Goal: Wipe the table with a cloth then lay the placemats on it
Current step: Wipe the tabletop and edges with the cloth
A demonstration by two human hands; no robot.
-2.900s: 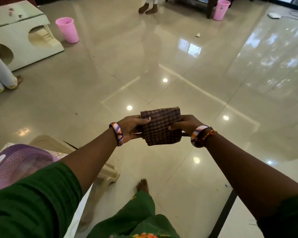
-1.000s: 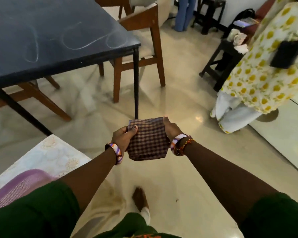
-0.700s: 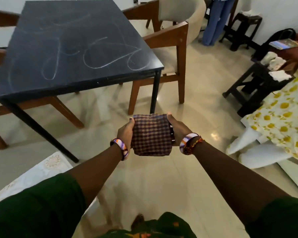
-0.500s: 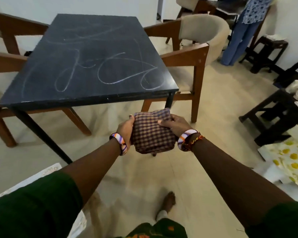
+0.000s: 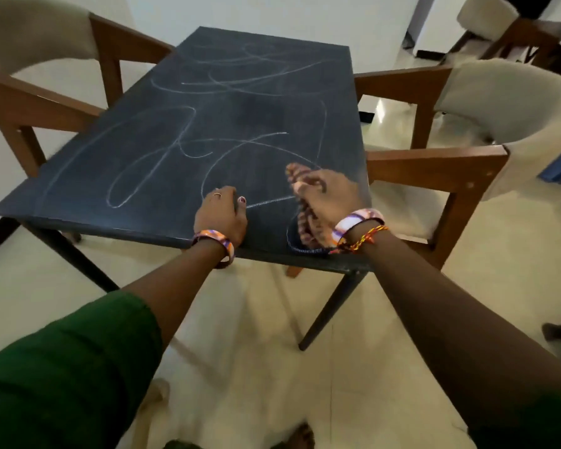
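Observation:
A dark table point(image 5: 162, 131) covered in white chalk scribbles stands in front of me. My right hand point(image 5: 329, 196) presses a brown checked cloth point(image 5: 306, 225) onto the table's near right corner; the cloth is blurred and shows only along the hand's left side. My left hand point(image 5: 221, 215) rests on the tabletop near the front edge, fingers curled under, with nothing visible in it. No placemats are in view.
A wooden chair with a cream cushion point(image 5: 46, 98) stands at the table's left side and another point(image 5: 460, 157) at its right. A third chair point(image 5: 499, 30) is at the back right. My foot point(image 5: 302, 435) is on the glossy floor below.
I turned and walked up to the table carrying the cloth in both hands. My left hand has let go and rests on the table; my right hand has brought the cloth down onto it.

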